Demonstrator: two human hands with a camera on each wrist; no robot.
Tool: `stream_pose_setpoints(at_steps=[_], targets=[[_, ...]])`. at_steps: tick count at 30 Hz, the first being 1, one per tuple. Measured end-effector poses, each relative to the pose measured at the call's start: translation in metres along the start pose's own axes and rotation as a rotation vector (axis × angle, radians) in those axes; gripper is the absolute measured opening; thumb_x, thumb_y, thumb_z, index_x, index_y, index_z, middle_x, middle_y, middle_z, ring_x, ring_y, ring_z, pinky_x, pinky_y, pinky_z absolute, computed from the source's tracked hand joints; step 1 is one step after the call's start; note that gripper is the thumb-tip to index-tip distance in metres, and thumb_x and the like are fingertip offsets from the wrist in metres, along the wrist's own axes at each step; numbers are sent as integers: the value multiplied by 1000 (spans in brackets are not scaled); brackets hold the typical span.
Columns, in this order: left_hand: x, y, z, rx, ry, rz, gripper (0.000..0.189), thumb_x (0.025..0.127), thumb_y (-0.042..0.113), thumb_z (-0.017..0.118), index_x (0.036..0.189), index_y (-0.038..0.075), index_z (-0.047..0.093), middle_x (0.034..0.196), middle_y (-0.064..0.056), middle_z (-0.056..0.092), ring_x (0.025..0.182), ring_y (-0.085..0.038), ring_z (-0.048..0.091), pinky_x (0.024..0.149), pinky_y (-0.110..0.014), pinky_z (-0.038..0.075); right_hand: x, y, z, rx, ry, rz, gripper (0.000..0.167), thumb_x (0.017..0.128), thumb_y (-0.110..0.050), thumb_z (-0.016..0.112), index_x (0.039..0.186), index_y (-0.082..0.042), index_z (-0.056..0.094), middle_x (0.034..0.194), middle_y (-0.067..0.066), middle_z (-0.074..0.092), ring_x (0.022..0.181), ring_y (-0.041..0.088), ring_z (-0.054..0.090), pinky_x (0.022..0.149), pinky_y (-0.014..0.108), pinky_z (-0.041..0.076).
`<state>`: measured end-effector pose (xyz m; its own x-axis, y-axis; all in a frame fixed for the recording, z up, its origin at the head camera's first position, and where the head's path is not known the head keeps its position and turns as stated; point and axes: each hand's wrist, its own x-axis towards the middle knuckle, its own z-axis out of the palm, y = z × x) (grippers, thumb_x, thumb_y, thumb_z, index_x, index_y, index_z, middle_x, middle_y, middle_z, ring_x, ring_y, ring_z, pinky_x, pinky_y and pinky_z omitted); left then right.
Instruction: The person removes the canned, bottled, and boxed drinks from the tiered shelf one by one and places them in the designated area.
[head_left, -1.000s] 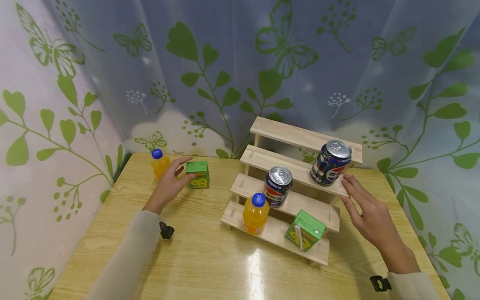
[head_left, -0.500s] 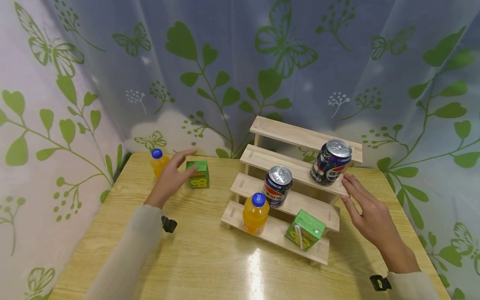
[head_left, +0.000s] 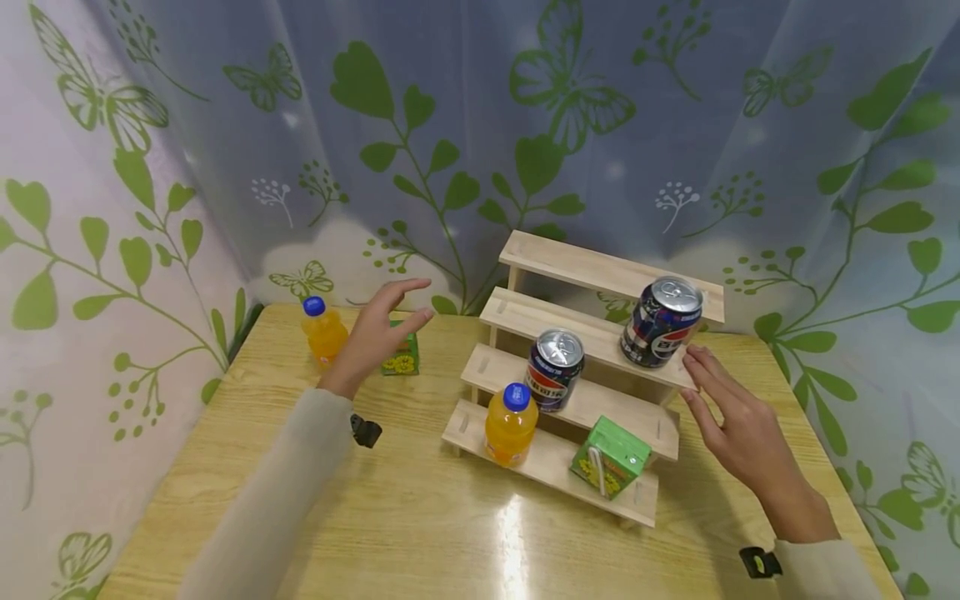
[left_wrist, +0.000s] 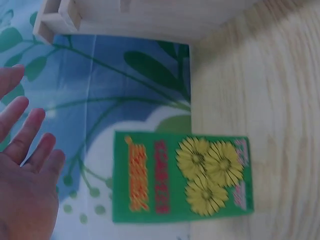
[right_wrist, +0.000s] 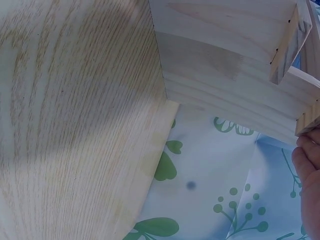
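Over the left back of the table, my left hand (head_left: 375,337) is in the air with thumb and fingers spread, holding nothing. Behind it, partly covered in the head view, stands a green drink carton (head_left: 402,362); the left wrist view shows its front with yellow flowers (left_wrist: 202,175). An orange juice bottle (head_left: 325,333) with a blue cap is just left of that hand. My right hand (head_left: 742,429) rests its extended fingertips against the right end of a stepped wooden shelf (head_left: 543,314), close to a dark cola can (head_left: 662,325).
On lower steps of the shelf stand a second cola can (head_left: 555,371), another orange juice bottle (head_left: 512,427) and another green carton (head_left: 611,458) with a straw. The wooden table (head_left: 360,517) ends at a patterned curtain (head_left: 450,142) behind and at the sides.
My left hand has moved right and up, away from the orange bottle and across the green carton, its fingers still spread. The right hand has stayed at the shelf end.
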<state>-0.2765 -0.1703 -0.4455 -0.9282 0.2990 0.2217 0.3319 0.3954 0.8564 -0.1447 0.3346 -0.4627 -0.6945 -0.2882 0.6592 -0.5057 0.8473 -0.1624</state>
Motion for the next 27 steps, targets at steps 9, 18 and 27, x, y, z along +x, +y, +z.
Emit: stream_pose_setpoints(at_steps=[9,18,27], targets=[[18,30,15,20,-9,65,54,110,35,68,160,19,55,165,-4,53,158,-30,43,134,-51,33,0,0,0,2,-4,5,51,103,-10,74,152,-3,64,155,19,63,146,13,54,86,55,57],[35,66,31,-4,-78,121,57,110,32,69,162,15,52,165,-5,53,153,-28,49,131,-46,40,0,1,1,5,-7,14,52,101,-9,75,152,-3,64,156,17,63,146,18,57,99,44,55],[43,98,44,-21,-154,181,59,109,33,70,162,14,51,164,-5,54,153,-22,51,130,-38,41,0,-1,1,12,7,2,47,105,-13,73,150,0,65,154,20,63,134,39,66,88,57,58]])
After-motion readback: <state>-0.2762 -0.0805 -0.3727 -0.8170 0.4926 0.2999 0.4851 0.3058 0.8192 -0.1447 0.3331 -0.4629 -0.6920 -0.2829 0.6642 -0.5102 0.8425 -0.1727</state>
